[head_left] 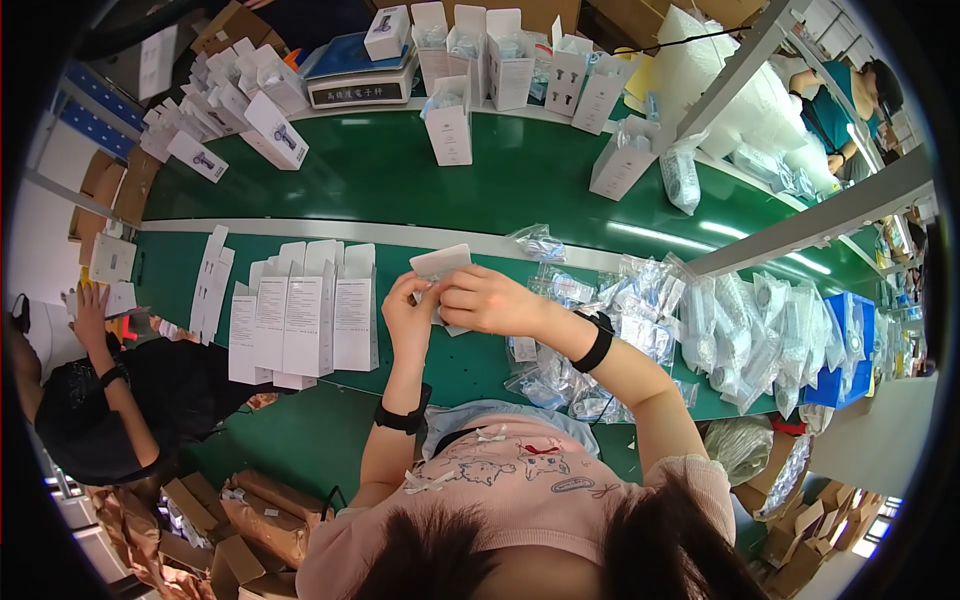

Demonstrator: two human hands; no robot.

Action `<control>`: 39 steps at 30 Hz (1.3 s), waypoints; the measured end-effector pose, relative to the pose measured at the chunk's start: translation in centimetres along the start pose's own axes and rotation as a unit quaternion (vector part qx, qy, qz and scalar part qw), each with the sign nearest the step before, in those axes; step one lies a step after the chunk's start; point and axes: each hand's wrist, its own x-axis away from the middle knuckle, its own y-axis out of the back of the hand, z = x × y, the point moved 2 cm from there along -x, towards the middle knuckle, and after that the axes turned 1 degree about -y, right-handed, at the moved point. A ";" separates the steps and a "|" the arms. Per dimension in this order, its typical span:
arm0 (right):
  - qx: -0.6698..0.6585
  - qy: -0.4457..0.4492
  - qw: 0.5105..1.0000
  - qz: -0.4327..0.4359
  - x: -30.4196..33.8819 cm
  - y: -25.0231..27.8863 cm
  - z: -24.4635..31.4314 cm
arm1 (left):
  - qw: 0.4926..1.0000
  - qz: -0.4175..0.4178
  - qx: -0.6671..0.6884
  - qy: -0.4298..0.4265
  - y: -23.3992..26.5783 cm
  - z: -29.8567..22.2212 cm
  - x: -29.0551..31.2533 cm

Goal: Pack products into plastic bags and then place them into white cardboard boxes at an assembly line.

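Both my hands meet at a small white carton [441, 260] whose flap stands up, above the green table. My left hand [405, 305] grips its left side with bent fingers. From the right, my right hand [490, 300] closes over its front and top, hiding much of the box. Something clear may be at the carton's mouth, but the fingers cover it. Left of my hands several white cartons [305, 310] stand upright in a group with flaps raised. To the right lies a pile of clear bags with small blue and white parts [630, 300].
Bubble-wrapped items [750, 320] lie heaped beside a blue bin [850, 345]. Across the far table stand filled cartons [450, 130] and a scale [360, 75]. A grey metal post [820, 220] slants in at right. A co-worker's hand [90, 305] is at far left.
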 end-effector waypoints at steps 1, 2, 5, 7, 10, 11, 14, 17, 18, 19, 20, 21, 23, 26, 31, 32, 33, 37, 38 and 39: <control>0.040 0.025 0.999 0.000 -0.2 -0.4 0.2 | 1.000 -0.005 0.003 -0.001 0.1 0.1 0.1; 0.040 0.024 0.999 -0.001 -0.3 -0.7 0.5 | 1.000 -0.009 0.006 -0.002 0.2 0.2 0.1; 0.007 -0.082 0.997 0.015 0.0 -1.0 2.0 | 1.000 -0.010 0.009 -0.001 0.5 0.7 0.4; 0.027 -0.095 0.995 -0.004 1.0 -1.0 2.2 | 1.000 -0.007 0.005 0.002 0.7 0.8 0.2; 0.061 -0.118 0.990 -0.042 2.7 -1.6 1.7 | 0.999 -0.009 0.037 0.003 0.9 1.0 0.2; 0.041 -0.106 0.993 -0.020 2.8 -1.8 1.4 | 0.998 -0.016 0.054 0.000 0.9 0.8 0.2; 0.006 -0.084 0.996 0.021 3.3 -1.9 0.6 | 0.995 -0.042 0.095 0.007 0.7 0.2 0.1; -0.165 -0.223 0.935 -0.222 5.3 0.0 -1.5 | 0.991 -0.026 0.132 0.017 -1.1 -1.9 -0.8; -0.166 -0.225 0.934 -0.224 5.8 0.2 -1.6 | 0.989 0.001 0.143 0.026 -1.7 -3.1 -0.7; -0.198 -0.268 0.921 -0.200 6.5 0.3 -2.1 | 0.987 0.028 0.154 0.036 -2.2 -3.9 -0.8; -0.228 -0.310 0.906 -0.175 7.3 0.4 -2.6 | 0.987 0.029 0.153 0.036 -2.3 -4.4 -1.1; -0.255 -0.350 0.889 -0.151 8.3 0.8 -3.3 | 0.991 0.028 0.126 -0.023 -2.5 -5.1 -1.5; -0.223 -0.427 0.837 -0.260 11.4 3.1 -4.4 | 0.988 0.026 0.075 -0.133 -2.6 -5.4 -2.1; -0.209 -0.605 0.621 -0.453 19.1 6.5 -9.0 | 0.807 0.085 -0.560 -0.169 3.2 -0.9 -2.2; 0.111 -0.468 0.594 -0.645 26.3 14.2 -20.5 | 0.700 0.169 -0.694 0.030 7.6 6.8 1.8; 0.137 -0.465 0.565 -0.668 28.7 14.9 -22.2 | 0.672 0.158 -0.723 0.008 7.1 8.4 1.8; 0.136 -0.464 0.565 -0.668 31.0 15.4 -23.5 | 0.642 0.144 -0.753 -0.012 6.4 8.2 1.3; 0.305 -0.527 0.525 -0.594 35.0 15.1 -26.5 | 0.761 0.182 -0.621 -0.044 -1.4 5.3 3.8; 0.332 -0.565 0.503 -0.563 35.3 14.6 -26.4 | 0.754 0.256 -0.605 -0.012 -3.8 3.9 4.6; 0.361 -0.601 0.479 -0.529 35.6 14.4 -26.4 | 0.742 0.328 -0.584 0.019 -5.4 3.0 4.8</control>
